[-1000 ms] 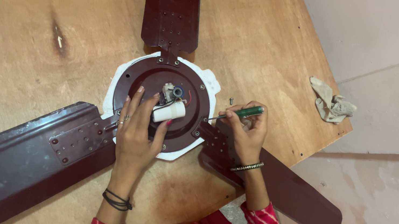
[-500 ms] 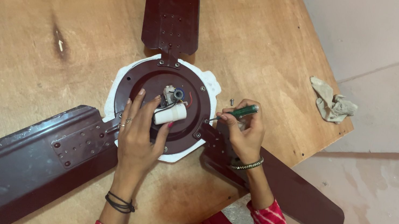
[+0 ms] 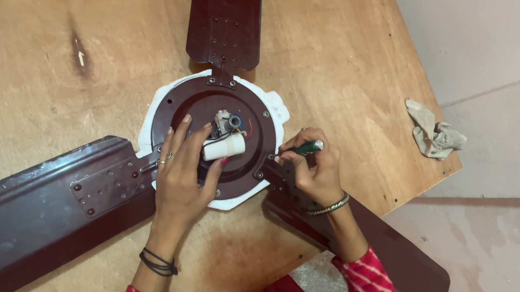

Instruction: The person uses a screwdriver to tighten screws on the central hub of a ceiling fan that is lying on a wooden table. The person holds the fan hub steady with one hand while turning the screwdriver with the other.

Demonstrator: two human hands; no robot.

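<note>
A dark maroon three-bladed metal ceiling fan (image 3: pixel 225 19) lies flat on a brown plywood worktop (image 3: pixel 46 23), its round motor housing (image 3: pixel 191 109) facing up so its inside is reachable. The person's left hand (image 3: pixel 183 171) rests spread on the housing, fingertips touching a small white cylindrical capacitor (image 3: pixel 225 148), apparently steadying it. The right hand (image 3: pixel 314 170) is closed around a green-handled screwdriver (image 3: pixel 306 147) at the housing's rim. A crumpled grey rag (image 3: pixel 435 133) lies near the worktop's corner. No labels are visible.
</note>
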